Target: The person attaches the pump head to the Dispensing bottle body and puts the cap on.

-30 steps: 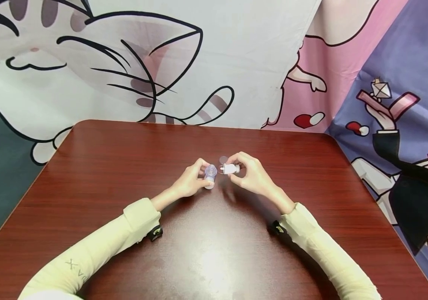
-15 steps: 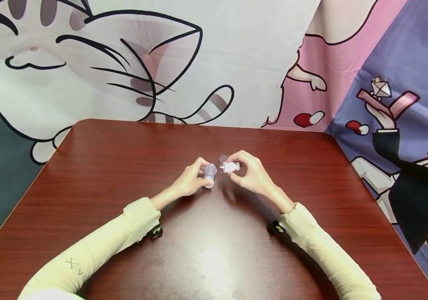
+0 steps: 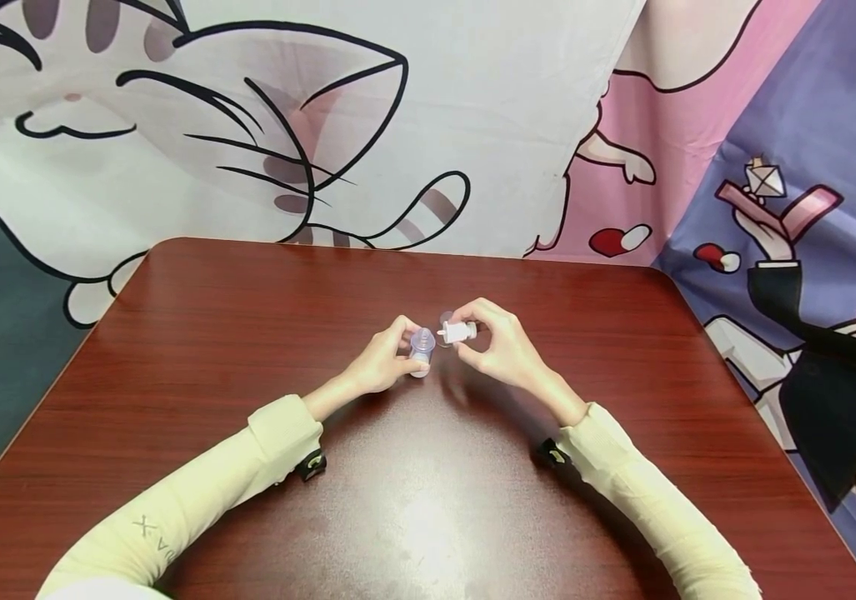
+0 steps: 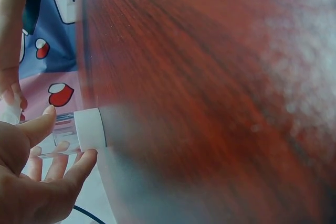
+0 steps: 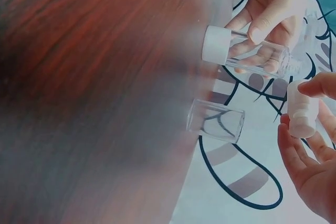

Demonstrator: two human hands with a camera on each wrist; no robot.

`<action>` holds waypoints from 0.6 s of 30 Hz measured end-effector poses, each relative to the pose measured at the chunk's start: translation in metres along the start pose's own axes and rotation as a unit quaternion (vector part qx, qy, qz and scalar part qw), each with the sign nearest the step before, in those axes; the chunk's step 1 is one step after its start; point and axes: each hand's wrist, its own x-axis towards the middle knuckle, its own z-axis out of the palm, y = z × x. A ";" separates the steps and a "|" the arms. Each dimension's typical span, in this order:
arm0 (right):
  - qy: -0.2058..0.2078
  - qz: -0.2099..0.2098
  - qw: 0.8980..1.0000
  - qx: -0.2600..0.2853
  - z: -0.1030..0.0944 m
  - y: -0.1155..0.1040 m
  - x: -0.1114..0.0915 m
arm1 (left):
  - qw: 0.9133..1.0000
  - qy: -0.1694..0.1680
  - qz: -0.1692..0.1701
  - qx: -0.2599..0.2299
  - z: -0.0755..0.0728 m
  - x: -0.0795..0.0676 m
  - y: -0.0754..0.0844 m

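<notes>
My left hand [image 3: 377, 360] grips a small clear bottle [image 3: 421, 342] upright, its white base [image 5: 216, 45] down at the tabletop. In the right wrist view the bottle's narrower threaded neck [image 5: 295, 67] is bare. Thumb and fingers of my right hand [image 3: 508, 348] pinch a white pump top [image 3: 458, 332], held sideways just right of the bottle and apart from it. Its small spout points left in the head view. A clear cylindrical cap [image 5: 216, 121] stands on the table behind the pump top, partly hidden by it in the head view.
The reddish-brown wooden table [image 3: 285, 287] extends around both hands. Cartoon-printed cloth [image 3: 503, 125] hangs right behind its far edge and along the right side. A bright glare [image 3: 428, 533] lies on the near tabletop.
My right hand has shifted slightly up and left in the head view with the pump top, which now tilts a little. The left hand and bottle stay practically still.
</notes>
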 end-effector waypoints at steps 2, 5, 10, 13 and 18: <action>0.002 -0.001 1.000 0.005 0.000 0.000 0.001 | 1.000 -0.001 -0.001 -0.001 0.000 0.000 0.000; 0.004 0.001 1.000 0.010 0.001 -0.002 0.002 | 1.000 -0.002 -0.003 -0.001 0.000 0.001 -0.001; -0.001 0.015 1.000 0.017 -0.005 -0.029 0.007 | 1.000 -0.003 -0.004 -0.005 0.001 0.001 -0.002; -0.003 0.017 1.000 0.019 -0.008 -0.040 0.010 | 1.000 -0.001 -0.003 -0.004 0.000 0.001 -0.002; -0.004 0.020 1.000 0.022 -0.008 -0.041 0.010 | 1.000 0.000 -0.002 0.005 0.000 0.000 -0.001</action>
